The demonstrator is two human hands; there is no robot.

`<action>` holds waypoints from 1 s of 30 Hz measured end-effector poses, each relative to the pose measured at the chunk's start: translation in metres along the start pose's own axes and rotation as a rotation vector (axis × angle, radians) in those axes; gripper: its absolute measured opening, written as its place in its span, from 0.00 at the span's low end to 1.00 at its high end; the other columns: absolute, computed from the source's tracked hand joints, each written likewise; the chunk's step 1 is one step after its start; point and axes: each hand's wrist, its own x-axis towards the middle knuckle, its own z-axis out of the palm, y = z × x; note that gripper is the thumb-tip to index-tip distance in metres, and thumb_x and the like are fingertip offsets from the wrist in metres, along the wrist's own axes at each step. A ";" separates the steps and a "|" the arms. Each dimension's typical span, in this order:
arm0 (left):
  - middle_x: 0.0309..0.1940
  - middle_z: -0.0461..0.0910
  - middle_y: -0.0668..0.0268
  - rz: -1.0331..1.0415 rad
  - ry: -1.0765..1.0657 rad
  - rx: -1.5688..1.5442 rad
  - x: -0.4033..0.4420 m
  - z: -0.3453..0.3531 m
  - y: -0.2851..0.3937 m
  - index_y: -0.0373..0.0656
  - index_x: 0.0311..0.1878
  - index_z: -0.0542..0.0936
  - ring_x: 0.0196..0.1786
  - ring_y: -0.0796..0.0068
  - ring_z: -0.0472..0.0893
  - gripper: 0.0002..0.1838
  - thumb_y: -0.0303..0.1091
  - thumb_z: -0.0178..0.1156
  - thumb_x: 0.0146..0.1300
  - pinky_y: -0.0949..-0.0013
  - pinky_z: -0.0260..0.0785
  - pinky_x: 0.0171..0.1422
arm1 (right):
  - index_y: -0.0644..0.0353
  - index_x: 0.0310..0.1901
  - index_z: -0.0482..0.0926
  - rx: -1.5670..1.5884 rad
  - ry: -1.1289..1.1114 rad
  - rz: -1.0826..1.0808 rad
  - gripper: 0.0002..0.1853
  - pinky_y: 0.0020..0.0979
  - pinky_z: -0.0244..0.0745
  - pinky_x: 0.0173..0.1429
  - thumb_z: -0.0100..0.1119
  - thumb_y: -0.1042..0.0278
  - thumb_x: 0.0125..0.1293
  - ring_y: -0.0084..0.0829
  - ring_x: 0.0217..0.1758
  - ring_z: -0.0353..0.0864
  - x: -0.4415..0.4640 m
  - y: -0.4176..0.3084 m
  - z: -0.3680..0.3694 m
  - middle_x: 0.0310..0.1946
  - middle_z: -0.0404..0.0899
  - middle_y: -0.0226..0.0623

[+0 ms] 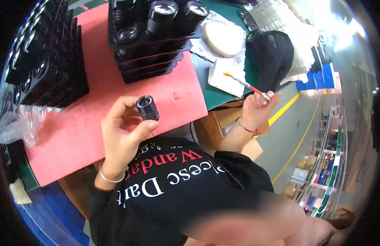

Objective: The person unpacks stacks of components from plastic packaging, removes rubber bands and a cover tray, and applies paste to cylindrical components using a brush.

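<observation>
My left hand holds a short black ribbed cylinder between thumb and fingers, its open end facing up, above a pink foam mat. Off the mat's right edge, my right hand grips a thin brush with a red handle. The brush's orange-yellow tip points up and left, over a white block. Beyond my left hand, stacked black trays carry shiny black cylindrical parts. Another stack of black trays with similar parts stands at the left of the mat.
A round whitish disc lies on white wrapping on the green table. Black mesh fabric is right of it. Clear plastic lies at the mat's left edge. Shelving and a yellow-lined floor are at the right.
</observation>
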 end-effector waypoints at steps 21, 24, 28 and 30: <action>0.32 0.80 0.66 0.064 0.043 -0.134 -0.012 -0.017 -0.002 0.35 0.39 0.75 0.32 0.86 0.77 0.17 0.23 0.72 0.47 0.83 0.70 0.35 | 0.59 0.35 0.67 -0.462 -0.747 -0.186 0.14 0.26 0.64 0.29 0.53 0.57 0.69 0.26 0.29 0.65 -0.021 0.027 0.032 0.27 0.75 0.41; 0.32 0.80 0.66 0.077 0.039 -0.147 -0.011 -0.017 -0.003 0.35 0.39 0.74 0.32 0.86 0.77 0.17 0.22 0.72 0.47 0.83 0.70 0.35 | 0.59 0.34 0.67 -0.498 -0.770 -0.198 0.13 0.25 0.63 0.29 0.54 0.58 0.68 0.26 0.29 0.65 -0.020 0.027 0.037 0.27 0.75 0.40; 0.33 0.80 0.66 0.103 0.032 -0.150 -0.012 -0.020 -0.007 0.34 0.40 0.75 0.33 0.85 0.78 0.17 0.23 0.71 0.49 0.82 0.70 0.36 | 0.60 0.31 0.69 -0.534 -0.682 -0.294 0.14 0.25 0.63 0.23 0.56 0.59 0.66 0.29 0.21 0.68 -0.022 0.030 0.043 0.21 0.76 0.40; 0.34 0.80 0.65 0.108 0.030 -0.154 -0.012 -0.021 -0.006 0.34 0.41 0.75 0.34 0.85 0.78 0.16 0.23 0.70 0.50 0.82 0.70 0.38 | 0.59 0.33 0.67 -0.539 -0.732 -0.216 0.13 0.24 0.63 0.28 0.54 0.59 0.68 0.26 0.28 0.66 -0.021 0.029 0.043 0.25 0.75 0.39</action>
